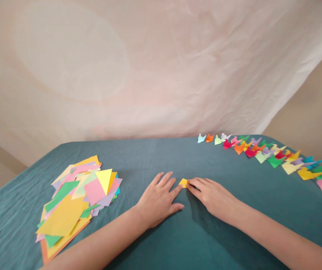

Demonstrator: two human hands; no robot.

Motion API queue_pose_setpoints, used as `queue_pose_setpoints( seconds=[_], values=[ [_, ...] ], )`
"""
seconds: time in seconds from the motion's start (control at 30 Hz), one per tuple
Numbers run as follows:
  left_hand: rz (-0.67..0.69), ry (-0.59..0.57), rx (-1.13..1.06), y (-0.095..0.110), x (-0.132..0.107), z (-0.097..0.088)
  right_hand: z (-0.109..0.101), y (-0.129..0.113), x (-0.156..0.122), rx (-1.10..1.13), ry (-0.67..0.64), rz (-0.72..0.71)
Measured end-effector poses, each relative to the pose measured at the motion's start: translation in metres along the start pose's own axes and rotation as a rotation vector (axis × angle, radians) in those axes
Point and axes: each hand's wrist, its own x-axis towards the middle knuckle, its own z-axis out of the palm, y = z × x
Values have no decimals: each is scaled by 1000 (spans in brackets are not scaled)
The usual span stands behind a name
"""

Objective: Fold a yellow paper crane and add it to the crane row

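A small folded yellow paper [182, 182] lies on the teal tablecloth [149, 157] near the front middle. My left hand [159, 198] rests flat beside it, fingers stretched out, the index tip touching the paper's left edge. My right hand [210, 195] lies palm down on the other side, its fingertips pressing the paper's right edge. Most of the paper is hidden under the fingers.
A loose pile of coloured paper squares [76, 198] sits at the left. A curved row of several folded paper cranes [265, 153] runs along the back right edge. A pale cloth backdrop [149, 67] hangs behind the table.
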Motion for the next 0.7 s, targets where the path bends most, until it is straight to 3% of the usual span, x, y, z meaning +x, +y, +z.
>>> queue_pose_setpoints(
  seconds=[0.33,0.7],
  values=[
    [1,11,9,-1,-1,3,14,11,-10,180,155,37],
    [36,19,-24,-2,0,0,5,-4,-2,58,80,39]
  ],
)
